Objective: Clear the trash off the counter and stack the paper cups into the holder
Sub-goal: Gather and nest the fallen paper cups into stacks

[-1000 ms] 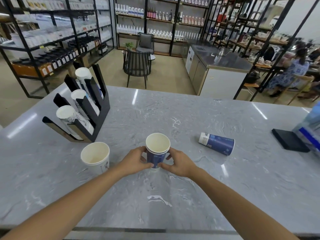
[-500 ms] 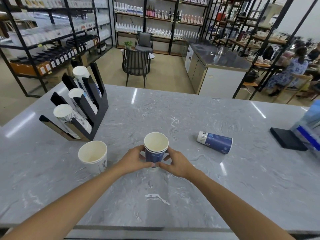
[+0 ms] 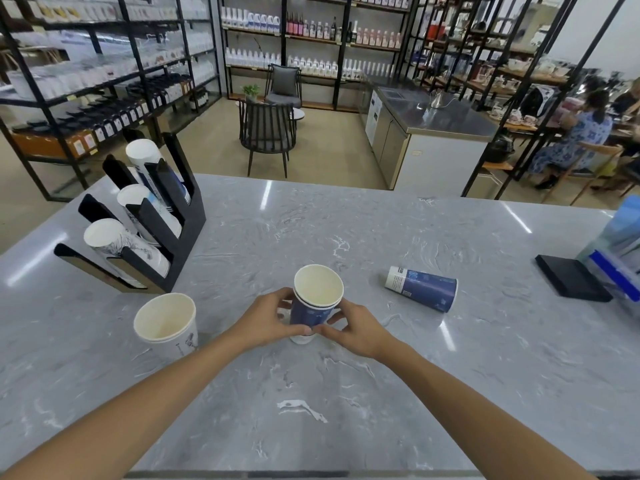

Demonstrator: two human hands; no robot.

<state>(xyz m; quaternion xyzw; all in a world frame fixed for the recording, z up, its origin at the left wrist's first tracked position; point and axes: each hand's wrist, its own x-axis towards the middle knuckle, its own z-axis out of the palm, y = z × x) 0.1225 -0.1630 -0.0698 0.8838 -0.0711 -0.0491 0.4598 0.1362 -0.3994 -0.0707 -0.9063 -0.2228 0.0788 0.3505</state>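
Both hands, the left hand (image 3: pixel 268 318) and the right hand (image 3: pixel 358 329), clasped the nested blue paper cups (image 3: pixel 313 303) upright at counter (image 3: pixel 346 393) centre. Light, thin-walled and crushable, they seemed best held gently mid-wall. The cup holder (image 3: pixel 173 216) stood at ten o'clock.

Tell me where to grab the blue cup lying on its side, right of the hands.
Grip the blue cup across its mid-body from above, fingers on its near and far flanks. It lies flat on the counter, mouth pointing right and base left, so the flanks are free. Pinching the thin rim would likely crush it.
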